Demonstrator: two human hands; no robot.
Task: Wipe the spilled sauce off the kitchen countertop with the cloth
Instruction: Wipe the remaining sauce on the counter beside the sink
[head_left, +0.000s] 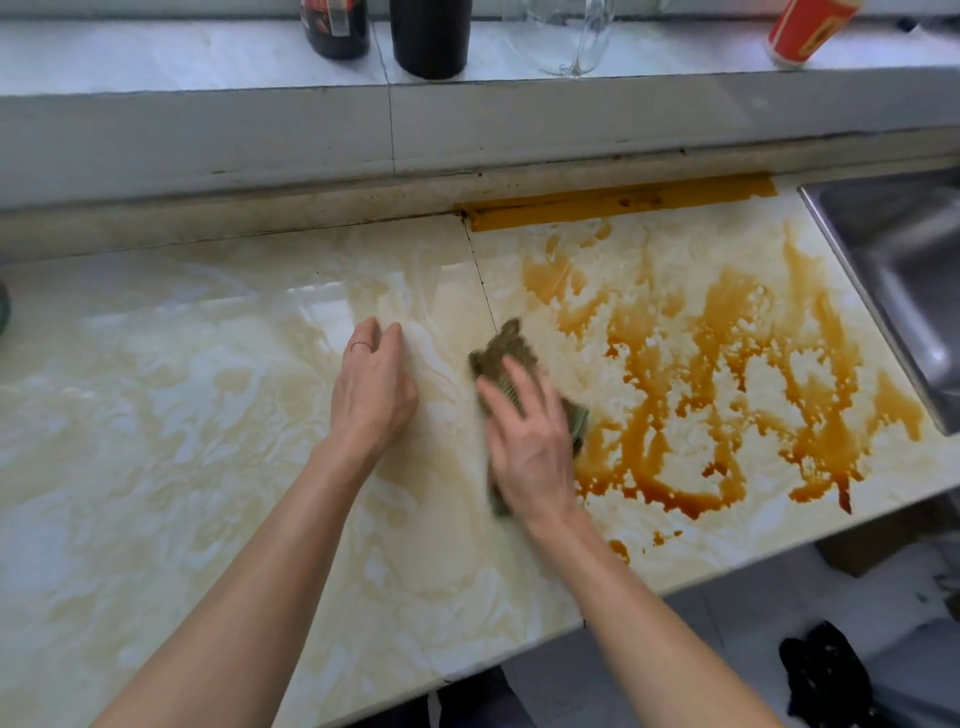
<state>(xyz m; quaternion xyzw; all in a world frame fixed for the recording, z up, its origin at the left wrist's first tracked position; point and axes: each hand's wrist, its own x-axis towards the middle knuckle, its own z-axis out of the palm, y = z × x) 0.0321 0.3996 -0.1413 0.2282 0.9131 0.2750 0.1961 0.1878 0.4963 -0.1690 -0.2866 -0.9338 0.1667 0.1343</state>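
"Most of the sauce (675, 374) lies which way from the cloth (506, 345)?"

"Rightward, toward the sink (904, 291) — the cloth sits at the spill's left edge, under the right hand (530, 441), which presses it flat with straight fingers."

"And the left hand (374, 389)?"

"Farther off — resting loosely on the countertop (156, 467), holding nothing."

A pale ledge (182, 57) holds two dark bottles (430, 36), a clear glass (571, 36) and a red can (808, 31) above a grey wall (208, 135), with a steel sink (893, 270) at right and grey floor (727, 623) below.
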